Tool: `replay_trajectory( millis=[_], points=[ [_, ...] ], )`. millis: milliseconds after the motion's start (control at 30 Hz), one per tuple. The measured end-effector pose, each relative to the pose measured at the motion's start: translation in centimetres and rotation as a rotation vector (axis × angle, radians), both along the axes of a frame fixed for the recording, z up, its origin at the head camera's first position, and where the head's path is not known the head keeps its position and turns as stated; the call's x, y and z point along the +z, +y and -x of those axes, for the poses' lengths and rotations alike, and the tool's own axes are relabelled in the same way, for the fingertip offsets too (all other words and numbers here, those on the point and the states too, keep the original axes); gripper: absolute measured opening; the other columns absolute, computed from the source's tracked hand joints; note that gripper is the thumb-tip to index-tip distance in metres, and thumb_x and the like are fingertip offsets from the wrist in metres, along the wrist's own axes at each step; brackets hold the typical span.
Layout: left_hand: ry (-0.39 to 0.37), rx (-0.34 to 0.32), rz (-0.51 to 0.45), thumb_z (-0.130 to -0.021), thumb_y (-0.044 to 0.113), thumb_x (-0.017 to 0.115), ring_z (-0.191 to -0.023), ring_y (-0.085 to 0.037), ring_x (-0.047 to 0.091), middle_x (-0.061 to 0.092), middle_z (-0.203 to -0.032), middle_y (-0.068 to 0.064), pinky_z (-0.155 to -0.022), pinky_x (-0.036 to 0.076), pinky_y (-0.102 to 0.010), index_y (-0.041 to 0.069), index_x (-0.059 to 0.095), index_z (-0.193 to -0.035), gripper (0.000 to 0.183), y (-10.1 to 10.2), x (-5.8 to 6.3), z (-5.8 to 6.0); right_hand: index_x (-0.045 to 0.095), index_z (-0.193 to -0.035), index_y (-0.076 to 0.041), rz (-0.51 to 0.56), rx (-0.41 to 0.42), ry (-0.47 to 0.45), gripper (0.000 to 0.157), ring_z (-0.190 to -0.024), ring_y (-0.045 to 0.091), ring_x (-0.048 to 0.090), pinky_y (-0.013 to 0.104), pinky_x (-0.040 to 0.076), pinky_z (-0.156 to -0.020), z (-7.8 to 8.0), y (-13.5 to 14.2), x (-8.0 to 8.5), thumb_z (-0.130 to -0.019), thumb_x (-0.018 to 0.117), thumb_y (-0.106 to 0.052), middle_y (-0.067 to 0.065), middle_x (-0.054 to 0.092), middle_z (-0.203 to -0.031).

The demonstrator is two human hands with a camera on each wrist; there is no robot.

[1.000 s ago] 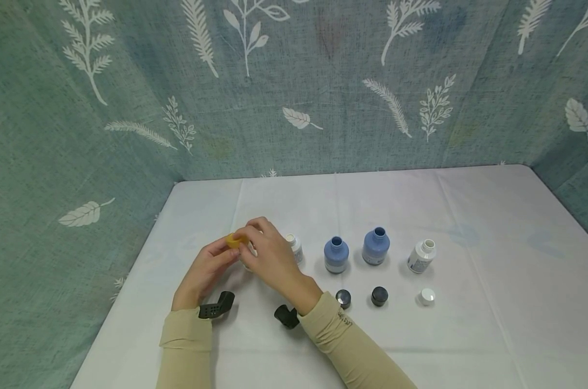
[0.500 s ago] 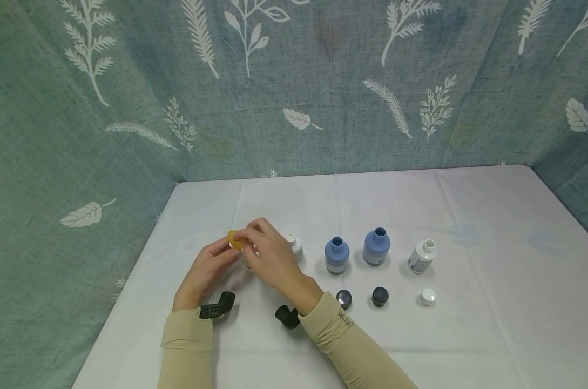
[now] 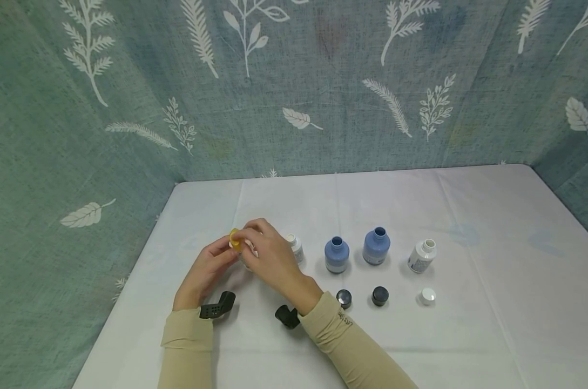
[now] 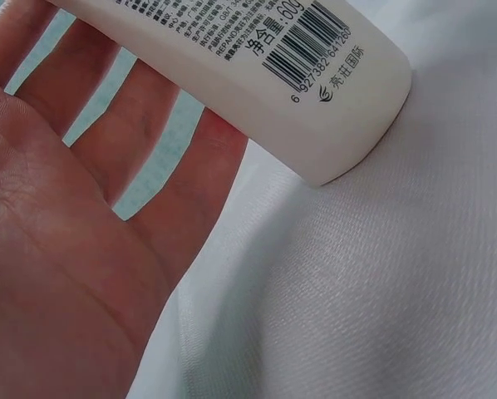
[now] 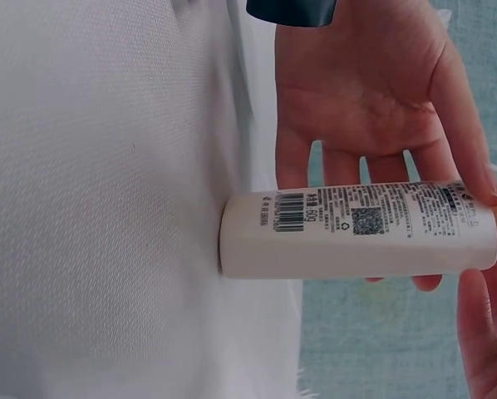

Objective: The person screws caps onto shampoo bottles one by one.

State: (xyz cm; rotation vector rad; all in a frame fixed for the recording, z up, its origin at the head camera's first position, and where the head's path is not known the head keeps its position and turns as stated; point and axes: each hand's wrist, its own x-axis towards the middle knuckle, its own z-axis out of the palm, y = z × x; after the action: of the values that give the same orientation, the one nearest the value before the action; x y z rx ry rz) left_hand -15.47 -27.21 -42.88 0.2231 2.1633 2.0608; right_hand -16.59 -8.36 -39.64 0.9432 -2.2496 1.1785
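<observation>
A white lotion bottle [image 5: 356,233] with printed text and a barcode stands with its base at the cloth, as the right wrist view shows. My left hand [image 3: 201,273] holds it from the left, its fingers behind the bottle and the thumb up near the neck. At the bottle's top is a yellow-orange cap [image 3: 234,239], which the thumb and fingers of my right hand [image 3: 271,259] pinch. In the head view the hands cover most of the bottle. The left wrist view shows the bottle's lower end [image 4: 340,108] against the spread left fingers [image 4: 182,191].
Right of the hands stand a small white bottle [image 3: 295,249], two blue bottles [image 3: 336,254] [image 3: 376,246] and another white bottle [image 3: 422,256], all uncapped. In front lie two black caps [image 3: 344,298] [image 3: 379,295] and a white cap [image 3: 427,296]. A leaf-patterned curtain [image 3: 323,97] hangs behind the table.
The yellow cap has turned in my right fingers, from lying nearly flat to standing more on edge. Both hands have stayed in nearly the same place.
</observation>
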Motion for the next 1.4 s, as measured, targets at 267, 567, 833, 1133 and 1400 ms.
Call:
replay_trajectory(
  millis=[267,567,833,1133,1400],
  points=[
    [-0.027,0.036,-0.009,-0.089,0.015,0.055,-0.115,-0.017,0.044,0.053,-0.121,-0.002,-0.091,0.038,-0.028,0.003,0.05,-0.124,0.037,0.13,-0.1,-0.02,0.064,-0.102,-0.018,-0.025,-0.007,0.021,0.02,-0.101,0.007,0.048,0.016,0.038,-0.083,0.12,-0.09,-0.11,-0.083,0.059,-0.018,-0.004,0.052,-0.11],
    [-0.022,0.025,-0.012,-0.089,0.014,0.054,-0.117,-0.018,0.042,0.052,-0.122,-0.002,-0.092,0.038,-0.029,0.003,0.051,-0.123,0.036,0.2,0.04,-0.07,0.062,-0.105,-0.019,-0.055,0.002,-0.019,0.021,-0.106,0.006,0.047,0.016,0.039,-0.084,0.02,0.0,0.0,-0.085,0.058,-0.021,-0.005,0.052,-0.115],
    [-0.042,0.022,0.01,-0.089,0.017,0.054,-0.12,-0.018,0.039,0.05,-0.125,-0.002,-0.094,0.036,-0.03,0.004,0.051,-0.124,0.037,0.21,0.09,-0.12,0.063,-0.105,-0.019,-0.053,0.014,-0.032,0.021,-0.105,0.006,0.046,0.016,0.039,-0.084,-0.06,0.09,0.05,-0.085,0.058,-0.021,-0.006,0.051,-0.113],
    [-0.061,0.023,0.028,-0.089,0.019,0.055,-0.12,-0.018,0.038,0.049,-0.127,-0.002,-0.095,0.034,-0.03,0.005,0.05,-0.125,0.039,0.22,0.16,-0.26,0.063,-0.104,-0.019,-0.053,0.013,-0.035,0.02,-0.104,0.006,0.047,0.016,0.039,-0.083,-0.05,0.06,0.03,-0.084,0.059,-0.021,-0.006,0.051,-0.112],
    [-0.059,0.018,0.019,-0.089,0.018,0.055,-0.12,-0.018,0.038,0.05,-0.125,-0.002,-0.094,0.035,-0.029,0.005,0.051,-0.124,0.037,0.2,0.12,-0.25,0.063,-0.104,-0.02,-0.054,0.005,-0.043,0.021,-0.101,0.005,0.047,0.016,0.039,-0.081,-0.06,0.07,0.05,-0.083,0.061,-0.023,-0.006,0.05,-0.11]
  ],
)
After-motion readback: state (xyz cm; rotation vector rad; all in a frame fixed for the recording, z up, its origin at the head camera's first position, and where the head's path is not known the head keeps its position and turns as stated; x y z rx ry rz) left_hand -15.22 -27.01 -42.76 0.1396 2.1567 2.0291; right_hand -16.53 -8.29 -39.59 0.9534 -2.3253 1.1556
